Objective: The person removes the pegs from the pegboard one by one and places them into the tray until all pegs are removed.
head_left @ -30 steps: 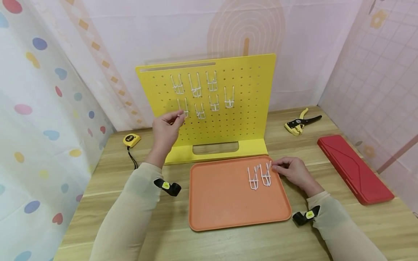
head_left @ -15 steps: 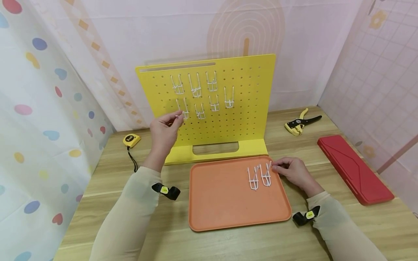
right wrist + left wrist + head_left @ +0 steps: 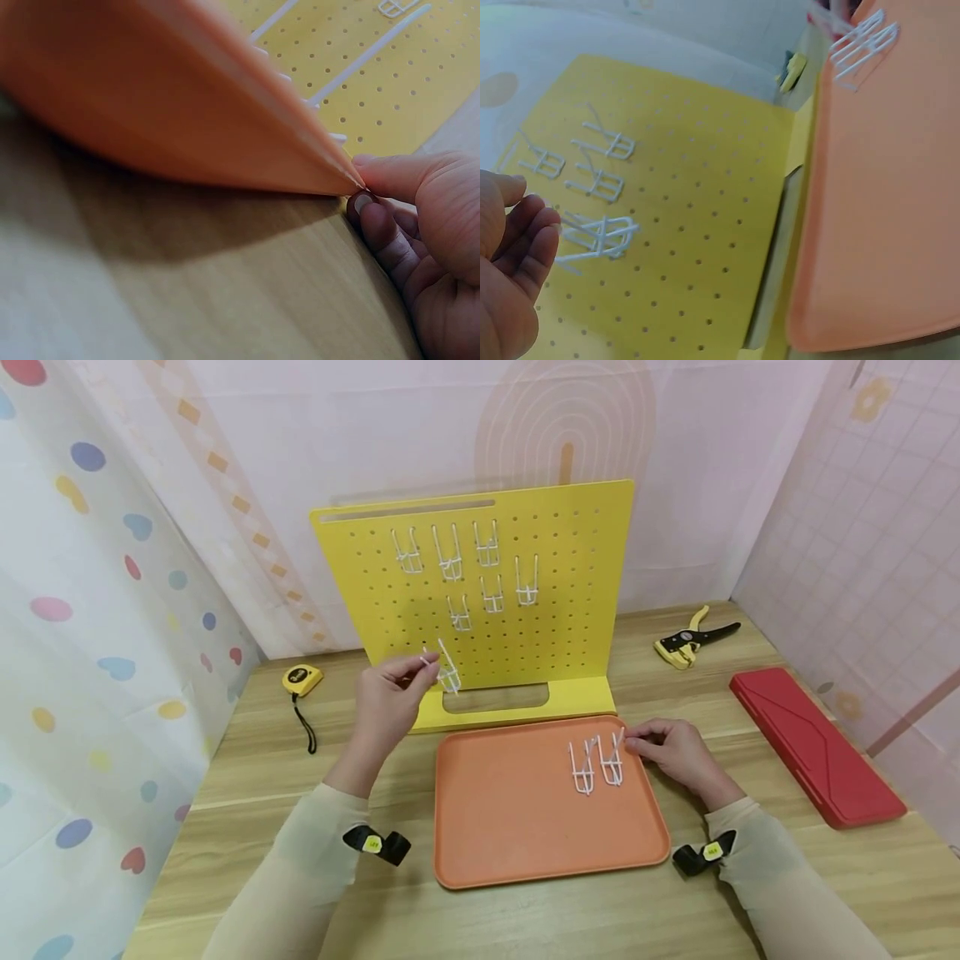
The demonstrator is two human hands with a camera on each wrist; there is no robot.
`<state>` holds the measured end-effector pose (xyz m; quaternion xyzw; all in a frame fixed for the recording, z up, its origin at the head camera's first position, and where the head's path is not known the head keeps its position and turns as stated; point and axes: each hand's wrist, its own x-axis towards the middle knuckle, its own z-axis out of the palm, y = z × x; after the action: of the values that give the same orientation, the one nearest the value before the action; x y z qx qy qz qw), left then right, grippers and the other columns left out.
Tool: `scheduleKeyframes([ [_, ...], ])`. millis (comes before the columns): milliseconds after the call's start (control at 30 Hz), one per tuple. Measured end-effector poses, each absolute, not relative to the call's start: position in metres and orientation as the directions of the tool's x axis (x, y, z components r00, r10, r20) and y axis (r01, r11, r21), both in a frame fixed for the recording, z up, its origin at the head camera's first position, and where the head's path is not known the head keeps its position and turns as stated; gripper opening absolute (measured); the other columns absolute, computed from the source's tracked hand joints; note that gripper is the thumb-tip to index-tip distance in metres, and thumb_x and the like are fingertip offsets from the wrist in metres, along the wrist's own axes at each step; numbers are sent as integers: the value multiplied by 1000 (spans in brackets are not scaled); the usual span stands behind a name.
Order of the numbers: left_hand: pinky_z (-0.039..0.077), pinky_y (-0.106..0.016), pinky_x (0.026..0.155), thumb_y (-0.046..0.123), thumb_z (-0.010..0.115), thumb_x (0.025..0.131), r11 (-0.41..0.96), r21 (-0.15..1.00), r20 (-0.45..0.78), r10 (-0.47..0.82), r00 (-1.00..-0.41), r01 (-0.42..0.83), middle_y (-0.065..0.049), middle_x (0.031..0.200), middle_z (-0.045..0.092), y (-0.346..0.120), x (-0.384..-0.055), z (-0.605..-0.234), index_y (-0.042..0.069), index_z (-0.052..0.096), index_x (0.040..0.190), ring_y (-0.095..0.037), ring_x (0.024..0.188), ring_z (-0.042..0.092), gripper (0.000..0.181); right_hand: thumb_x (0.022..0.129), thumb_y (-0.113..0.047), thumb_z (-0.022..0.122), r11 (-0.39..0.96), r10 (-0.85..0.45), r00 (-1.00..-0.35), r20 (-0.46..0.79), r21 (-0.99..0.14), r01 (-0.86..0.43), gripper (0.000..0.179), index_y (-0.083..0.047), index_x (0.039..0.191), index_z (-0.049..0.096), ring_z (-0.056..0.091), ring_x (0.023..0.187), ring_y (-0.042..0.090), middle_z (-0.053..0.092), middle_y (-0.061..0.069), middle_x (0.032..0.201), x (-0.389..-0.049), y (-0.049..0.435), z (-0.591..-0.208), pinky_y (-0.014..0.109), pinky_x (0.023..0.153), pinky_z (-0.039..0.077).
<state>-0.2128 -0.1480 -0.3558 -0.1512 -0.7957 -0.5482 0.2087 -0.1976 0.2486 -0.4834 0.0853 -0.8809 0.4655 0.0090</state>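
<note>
My left hand (image 3: 386, 697) pinches a white wire pegboard hook (image 3: 451, 678) between thumb and fingers, in front of the lower left of the yellow pegboard (image 3: 570, 635). That hook tilts and stands apart from the holes. Several similar hooks (image 3: 527, 583) hang in the board's upper part; in the left wrist view, more hooks (image 3: 615, 144) show beyond my fingertips. My right hand (image 3: 678, 756) grips the right rim of the orange tray (image 3: 517, 827); in the right wrist view, the thumb (image 3: 397, 174) lies above the rim. Two hooks (image 3: 582, 770) lie side by side on the tray near it.
A yellow tape measure (image 3: 302, 679) with a black strap lies left of the board. To the right are a yellow and black wire stripper (image 3: 693, 639) and a long red case (image 3: 813, 747). Patterned curtains surround the wooden table (image 3: 255, 827) at the back and sides.
My left hand has drawn the lower left hook off the pegboard and brought it down and slightly right. My right hand stays at the tray rim.
</note>
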Motion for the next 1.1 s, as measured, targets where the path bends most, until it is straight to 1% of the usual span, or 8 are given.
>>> scheduleKeyframes([
  [100, 51, -15, 61, 6, 70, 88, 349, 801, 502, 51, -863, 486, -15, 95, 72, -145, -203, -364, -1, 74, 101, -15, 74, 66, 16, 87, -21, 73, 551, -137, -986, 90, -821, -152, 19, -6, 99, 75, 60, 81, 13, 72, 6, 93, -198, 249, -483, 22, 68, 48],
  [300, 46, -14, 56, 4, 72, 86, 387, 762, 523, 107, -846, 520, -10, 85, 70, -139, -186, -381, 3, 76, 97, -12, 68, 57, 12, 87, -21, 73, 544, -139, -986, 94, -824, -156, 19, -6, 99, 75, 61, 82, 12, 72, 7, 93, -198, 249, -484, 22, 69, 49],
  [433, 44, -17, 52, 7, 72, 87, 379, 782, 486, 128, -865, 495, -4, 83, 67, -134, -178, -389, 7, 77, 97, -12, 63, 54, 12, 87, -21, 73, 547, -143, -984, 103, -821, -165, 20, -6, 100, 75, 61, 83, 13, 71, 7, 95, -198, 249, -485, 22, 69, 49],
  [600, 44, -20, 51, 7, 71, 87, 406, 793, 429, 156, -890, 453, -2, 88, 67, -122, -172, -394, 6, 77, 97, -13, 62, 53, 12, 87, -21, 73, 558, -149, -982, 113, -811, -178, 19, -7, 99, 75, 61, 83, 14, 71, 7, 95, -199, 249, -485, 22, 69, 49],
  [833, 48, -21, 59, 5, 70, 87, 363, 832, 368, 202, -908, 418, -5, 95, 70, -98, -170, -401, 2, 76, 95, -12, 71, 58, 10, 88, -22, 73, 547, -150, -983, 108, -819, -173, 20, -7, 100, 75, 61, 83, 13, 72, 7, 94, -199, 249, -486, 22, 69, 49],
  [933, 48, -21, 59, 7, 70, 88, 366, 834, 351, 226, -909, 413, -2, 96, 70, -87, -170, -404, 4, 76, 95, -12, 71, 57, 10, 88, -23, 73, 546, -150, -983, 103, -820, -169, 21, -6, 100, 75, 61, 83, 12, 72, 7, 94, -199, 249, -486, 22, 69, 49],
  [1100, 51, -24, 64, 14, 69, 91, 385, 832, 312, 271, -911, 399, 3, 96, 69, -70, -172, -406, 8, 76, 98, -10, 75, 59, 12, 87, -21, 73, 554, -145, -984, 106, -815, -169, 19, -6, 99, 75, 60, 82, 12, 71, 7, 94, -199, 249, -486, 22, 68, 49],
])
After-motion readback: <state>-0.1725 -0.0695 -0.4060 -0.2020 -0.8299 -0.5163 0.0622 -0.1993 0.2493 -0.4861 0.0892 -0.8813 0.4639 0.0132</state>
